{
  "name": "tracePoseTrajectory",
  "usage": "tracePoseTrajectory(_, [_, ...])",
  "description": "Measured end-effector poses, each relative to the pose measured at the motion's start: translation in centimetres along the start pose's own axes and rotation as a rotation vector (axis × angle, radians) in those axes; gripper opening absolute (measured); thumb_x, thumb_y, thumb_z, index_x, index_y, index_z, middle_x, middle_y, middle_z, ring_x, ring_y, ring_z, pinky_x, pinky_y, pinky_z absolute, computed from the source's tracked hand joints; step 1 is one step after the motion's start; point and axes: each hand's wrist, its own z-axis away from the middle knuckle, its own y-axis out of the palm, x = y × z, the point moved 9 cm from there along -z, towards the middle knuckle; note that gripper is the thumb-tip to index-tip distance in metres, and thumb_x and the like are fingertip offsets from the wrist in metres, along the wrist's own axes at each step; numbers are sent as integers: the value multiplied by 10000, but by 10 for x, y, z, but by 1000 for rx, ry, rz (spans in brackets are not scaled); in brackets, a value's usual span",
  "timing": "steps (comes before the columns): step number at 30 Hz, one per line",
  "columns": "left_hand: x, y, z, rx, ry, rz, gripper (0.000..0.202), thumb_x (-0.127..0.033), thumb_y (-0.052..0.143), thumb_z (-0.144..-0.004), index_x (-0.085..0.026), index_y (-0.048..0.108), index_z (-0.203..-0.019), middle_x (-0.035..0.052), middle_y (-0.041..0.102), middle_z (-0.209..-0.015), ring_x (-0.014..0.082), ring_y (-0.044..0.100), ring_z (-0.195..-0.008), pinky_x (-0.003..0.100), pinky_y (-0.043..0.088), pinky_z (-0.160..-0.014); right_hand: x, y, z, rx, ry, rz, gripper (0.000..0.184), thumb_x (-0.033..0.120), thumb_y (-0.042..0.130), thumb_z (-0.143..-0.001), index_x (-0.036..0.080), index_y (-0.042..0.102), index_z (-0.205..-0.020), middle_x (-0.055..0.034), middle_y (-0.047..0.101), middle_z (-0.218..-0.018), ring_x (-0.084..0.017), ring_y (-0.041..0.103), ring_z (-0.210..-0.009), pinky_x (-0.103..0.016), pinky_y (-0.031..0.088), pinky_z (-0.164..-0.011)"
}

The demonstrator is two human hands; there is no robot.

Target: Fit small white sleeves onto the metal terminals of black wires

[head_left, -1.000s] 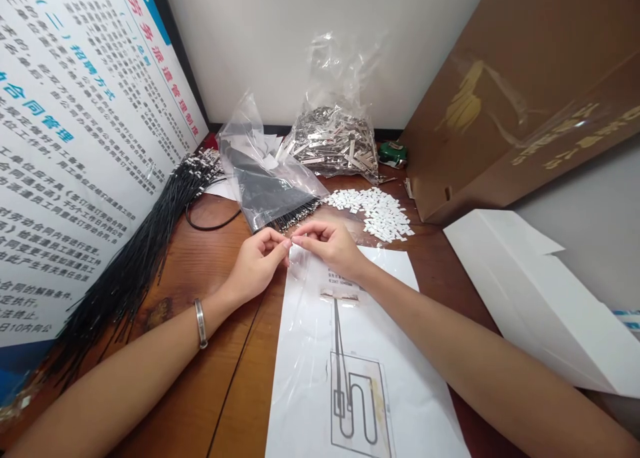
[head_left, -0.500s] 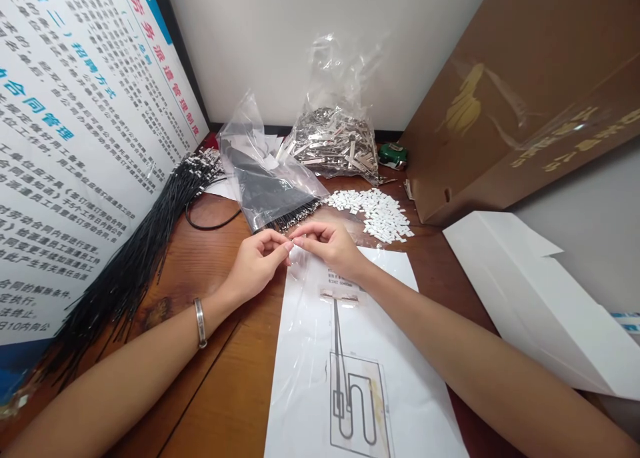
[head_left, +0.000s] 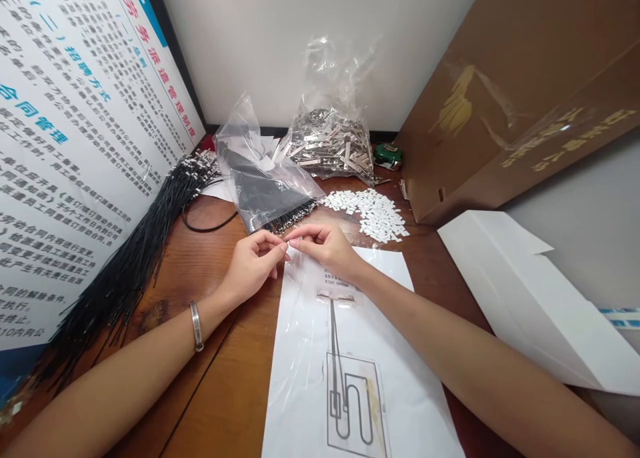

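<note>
The left hand (head_left: 254,263) and right hand (head_left: 327,251) meet fingertip to fingertip just above the top of a printed sheet (head_left: 300,385), each closed in a thumb-and-finger pinch on a tiny part (head_left: 287,241) too small to identify. The sheet, lying on the wooden tabletop (head_left: 225,385), carries a line diagram. To the left, a thick bundle of black leads (head_left: 135,238) shows white ends. Just beyond the hands, dark metal-tipped wires (head_left: 295,216) stick out from under a clear bag (head_left: 270,178); beside them lies a loose heap of white pieces (head_left: 383,215). Judging by these piles, the white-ended bundle may be the finished share and the wires and heap the larger remainder, with the pinched part midway; no completed join is visible there. Farther back stand a bag of metal strips (head_left: 330,141) and a green object (head_left: 388,155), near the wall (head_left: 270,51)
</note>
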Motion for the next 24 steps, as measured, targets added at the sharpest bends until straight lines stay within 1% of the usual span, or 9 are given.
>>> tracePoseTrajectory(4, [0,0,0,-8,7,-16,218,-338,688,-751,-145,591,-730,5,662,-625,67,499,-407,198,385,-412,1,0,0,2,-12,4,168,330,702,-738,198,741,-834,77,346,-461,-78,236,-451,-262,194,-462])
tracePoseTrajectory(8, [0,-2,0,-19,-5,-10,229,-348,695,-745,-145,590,-732,3,660,-625,68,496,-407,202,390,-419,-1,0,0,0,0,2,197,357,708,-741,192,742,-843,79,336,-458,-78,242,-452,-257,195,-458])
tracePoseTrajectory(14, [2,-2,-1,-22,-9,3,232,-341,698,-746,-140,582,-734,13,667,-624,67,499,-407,195,389,-413,-1,-5,-1,-67,-23,34,273,447,707,-742,177,737,-776,27,474,-528,-97,328,-502,-262,238,-476])
tracePoseTrajectory(19, [0,-1,-1,-7,2,10,226,-344,683,-761,-140,585,-757,14,676,-644,64,500,-409,191,397,-416,-3,-5,-1,-81,-15,62,281,455,686,-761,179,724,-797,15,522,-583,-96,331,-514,-256,250,-479])
tracePoseTrajectory(22, [0,0,-1,7,2,7,229,-358,662,-779,-139,595,-772,16,680,-666,65,504,-414,194,408,-423,-1,-4,-1,-93,-20,65,266,435,677,-768,174,712,-804,17,517,-600,-93,328,-516,-253,252,-477])
tracePoseTrajectory(24, [0,1,-1,18,-4,0,241,-372,647,-793,-135,608,-780,24,686,-685,65,508,-418,196,412,-426,1,-3,0,-90,-25,72,252,419,671,-776,171,706,-811,31,480,-575,-89,314,-504,-250,245,-470])
